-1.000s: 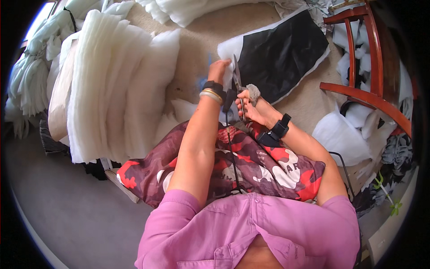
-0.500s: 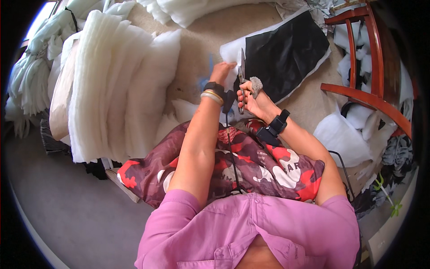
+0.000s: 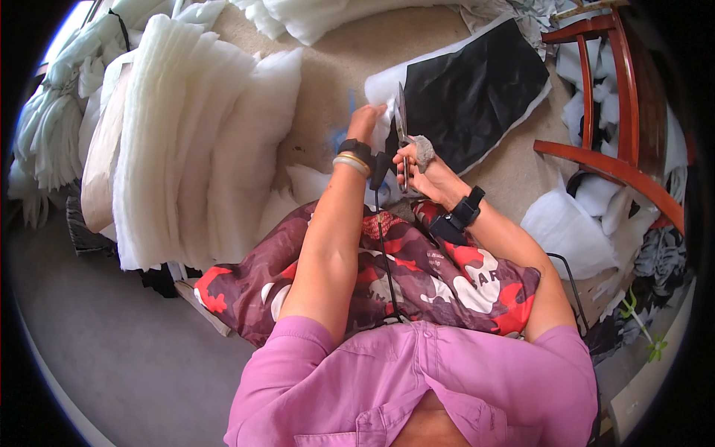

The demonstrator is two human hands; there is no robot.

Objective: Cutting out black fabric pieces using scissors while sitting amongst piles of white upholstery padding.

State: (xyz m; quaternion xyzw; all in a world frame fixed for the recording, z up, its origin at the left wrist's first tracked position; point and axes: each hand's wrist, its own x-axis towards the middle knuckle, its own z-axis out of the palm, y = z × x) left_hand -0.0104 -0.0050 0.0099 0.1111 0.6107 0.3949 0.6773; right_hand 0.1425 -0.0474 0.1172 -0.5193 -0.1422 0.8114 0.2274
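A black fabric panel [image 3: 477, 86] lies over a larger sheet of white batting [image 3: 381, 83], whose border shows along its left and lower edges. My right hand [image 3: 418, 167] is closed round the handles of long metal scissors [image 3: 401, 112], and grey wrapping covers part of that hand. The scissor blades point away from me along the panel's left edge. Beside them on the left, my left hand [image 3: 366, 123] pinches the white batting's edge between thumb and fingers. Whether the blades have batting between them is hard to make out.
A tall stack of white batting sheets [image 3: 194, 141] stands to the left. On the right is a reddish wooden chair frame [image 3: 629, 89], with batting scraps [image 3: 570, 227] near it. Camouflage-patterned cloth [image 3: 462, 276] covers my lap. More batting [image 3: 320, 18] lies at the far side.
The scissors have shifted slightly toward me, and their blades look a little farther apart. My left hand has moved slightly to the left, still pinching the batting.
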